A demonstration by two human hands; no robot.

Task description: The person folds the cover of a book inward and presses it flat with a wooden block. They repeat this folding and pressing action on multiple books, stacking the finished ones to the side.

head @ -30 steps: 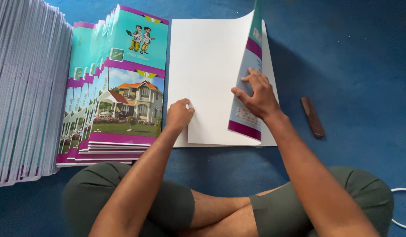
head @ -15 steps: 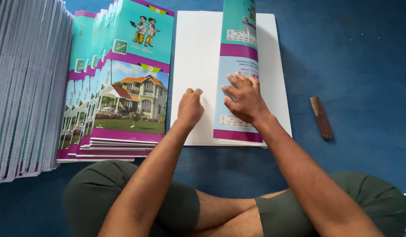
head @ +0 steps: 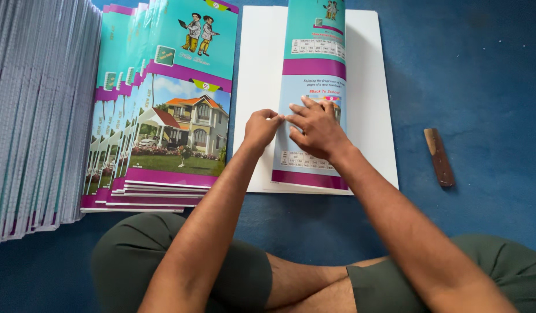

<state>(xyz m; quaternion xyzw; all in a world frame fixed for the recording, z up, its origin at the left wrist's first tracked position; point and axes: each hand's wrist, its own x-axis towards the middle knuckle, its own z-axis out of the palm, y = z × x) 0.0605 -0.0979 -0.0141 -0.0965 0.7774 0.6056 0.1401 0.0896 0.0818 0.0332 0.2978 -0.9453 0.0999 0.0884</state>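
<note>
On blue floor (head: pixel 476 69), both hands, left hand (head: pixel 261 128), right hand (head: pixel 314 128), pressing folded cover (head: pixel 314 58)

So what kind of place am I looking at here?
Probably a small notebook-binding or print-finishing workshop, worked on the floor. A long stack of finished notebooks lies on a blue floor mat, and both hands press a printed cover folded over white sheets.

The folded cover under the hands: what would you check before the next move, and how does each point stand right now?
1. Left hand at the cover's fold edge: ok.
2. Right hand flat on the cover: ok.
3. Cover lying within the white sheets: ok.
4. Fold pressed sharp along its length: cannot tell.
5. Wooden stick clear of the sheets, on the blue floor: ok.
6. Finished stack apart from the sheets: ok.
</note>
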